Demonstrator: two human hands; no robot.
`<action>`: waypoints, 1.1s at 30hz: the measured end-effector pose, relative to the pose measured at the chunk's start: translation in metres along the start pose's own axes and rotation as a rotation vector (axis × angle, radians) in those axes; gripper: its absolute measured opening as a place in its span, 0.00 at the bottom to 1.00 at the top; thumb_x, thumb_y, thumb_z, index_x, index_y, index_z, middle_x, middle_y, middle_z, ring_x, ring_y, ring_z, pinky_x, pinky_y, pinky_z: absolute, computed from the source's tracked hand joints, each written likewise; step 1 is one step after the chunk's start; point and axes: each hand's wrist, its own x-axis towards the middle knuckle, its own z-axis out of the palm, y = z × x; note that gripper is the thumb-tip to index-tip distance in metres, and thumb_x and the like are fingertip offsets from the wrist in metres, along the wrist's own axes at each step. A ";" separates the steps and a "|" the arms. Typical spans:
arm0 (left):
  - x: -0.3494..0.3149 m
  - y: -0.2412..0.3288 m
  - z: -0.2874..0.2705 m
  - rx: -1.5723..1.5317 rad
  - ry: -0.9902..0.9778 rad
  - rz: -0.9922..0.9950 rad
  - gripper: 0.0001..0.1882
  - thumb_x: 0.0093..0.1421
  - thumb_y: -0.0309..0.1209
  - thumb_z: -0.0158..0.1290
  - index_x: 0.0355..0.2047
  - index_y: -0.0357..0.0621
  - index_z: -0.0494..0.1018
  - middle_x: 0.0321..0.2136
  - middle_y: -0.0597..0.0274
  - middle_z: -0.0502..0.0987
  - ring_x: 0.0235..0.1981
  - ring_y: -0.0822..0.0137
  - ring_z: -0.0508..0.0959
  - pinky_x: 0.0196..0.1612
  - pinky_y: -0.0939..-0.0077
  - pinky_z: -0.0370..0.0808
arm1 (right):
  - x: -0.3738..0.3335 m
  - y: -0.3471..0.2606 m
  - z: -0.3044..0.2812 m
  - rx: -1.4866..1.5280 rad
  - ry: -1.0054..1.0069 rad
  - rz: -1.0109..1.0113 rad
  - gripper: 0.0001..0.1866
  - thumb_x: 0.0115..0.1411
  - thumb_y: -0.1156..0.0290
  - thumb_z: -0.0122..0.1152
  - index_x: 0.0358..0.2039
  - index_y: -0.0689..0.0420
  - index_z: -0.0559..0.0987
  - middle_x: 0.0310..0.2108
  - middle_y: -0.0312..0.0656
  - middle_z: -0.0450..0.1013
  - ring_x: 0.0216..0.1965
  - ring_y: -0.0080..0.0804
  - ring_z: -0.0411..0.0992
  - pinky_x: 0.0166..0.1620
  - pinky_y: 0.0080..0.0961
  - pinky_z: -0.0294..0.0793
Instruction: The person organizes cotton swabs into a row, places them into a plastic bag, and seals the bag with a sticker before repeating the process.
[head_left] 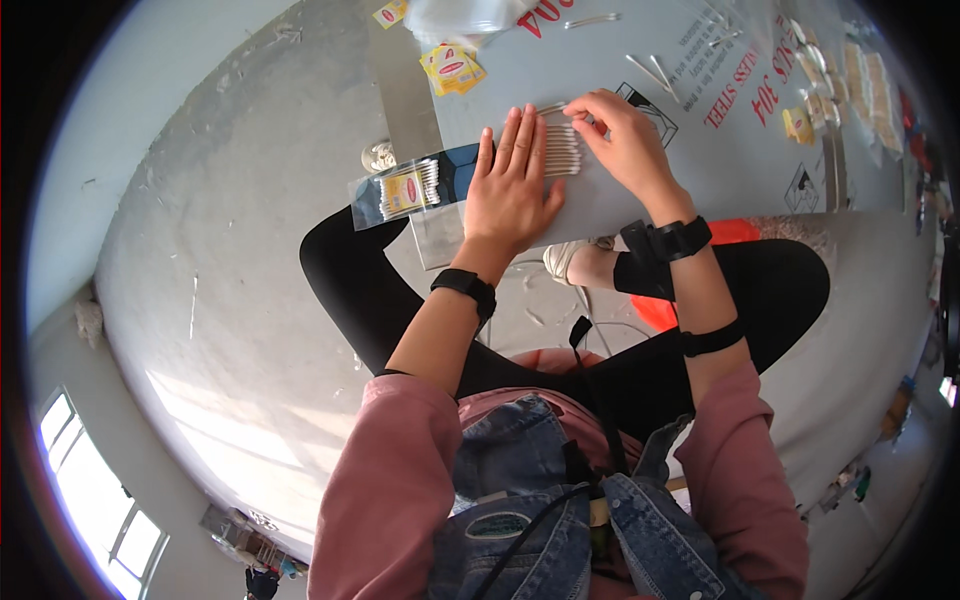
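A row of white cotton swabs [563,152] lies side by side on the film-covered table [620,195]. My left hand [508,195] rests flat over the left part of this row, fingers stretched out. At the row's far end, my right hand [628,145] has its thumb and forefinger pinched at the tip of a cotton swab [549,108]. Left of my left hand, a clear plastic sleeve [364,205] sticks out past the table edge. Inside it sit several swabs [431,182] and a yellow card [404,191]. My left palm hides part of the row.
Yellow cards [452,70] are piled at the far left of the table, beside clear plastic bags [465,15]. Loose swabs [655,78] lie farther back. At the right are a yellow packet [798,126] and bundled swabs [872,95]. An orange-red item [652,312] lies below the table.
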 end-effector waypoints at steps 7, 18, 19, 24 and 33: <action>0.000 0.000 0.000 -0.027 0.015 0.004 0.41 0.64 0.48 0.46 0.71 0.38 0.52 0.73 0.55 0.51 0.75 0.59 0.48 0.74 0.52 0.44 | 0.026 -0.012 -0.007 -0.238 -0.166 -0.273 0.05 0.60 0.78 0.57 0.38 0.57 0.73 0.33 0.42 0.77 0.30 0.47 0.76 0.33 0.38 0.76; -0.003 0.000 0.000 -0.057 0.044 0.002 0.41 0.64 0.48 0.47 0.71 0.37 0.52 0.72 0.55 0.52 0.74 0.59 0.48 0.74 0.54 0.45 | 0.019 -0.026 -0.050 -0.761 -0.294 -0.231 0.07 0.55 0.78 0.56 0.35 0.62 0.71 0.33 0.47 0.76 0.32 0.50 0.78 0.34 0.40 0.79; -0.002 0.000 0.000 -0.058 0.041 0.000 0.41 0.64 0.49 0.47 0.70 0.36 0.52 0.73 0.55 0.51 0.74 0.59 0.48 0.74 0.54 0.45 | 0.011 -0.028 -0.068 -0.744 -0.251 -0.182 0.08 0.55 0.79 0.57 0.35 0.62 0.71 0.34 0.47 0.75 0.32 0.51 0.77 0.34 0.40 0.78; -0.005 -0.003 -0.003 -0.030 0.045 0.002 0.42 0.63 0.49 0.47 0.70 0.35 0.52 0.73 0.54 0.49 0.75 0.58 0.46 0.74 0.54 0.45 | -0.058 -0.031 -0.173 -0.350 -0.008 0.293 0.09 0.56 0.82 0.59 0.38 0.60 0.75 0.32 0.37 0.73 0.32 0.27 0.74 0.33 0.24 0.72; 0.004 0.007 0.004 -0.019 0.089 0.010 0.40 0.63 0.48 0.49 0.68 0.35 0.56 0.73 0.51 0.49 0.74 0.55 0.47 0.74 0.53 0.45 | -0.251 -0.021 -0.289 0.074 0.553 0.760 0.05 0.66 0.72 0.60 0.41 0.56 0.78 0.36 0.32 0.77 0.37 0.19 0.75 0.40 0.18 0.73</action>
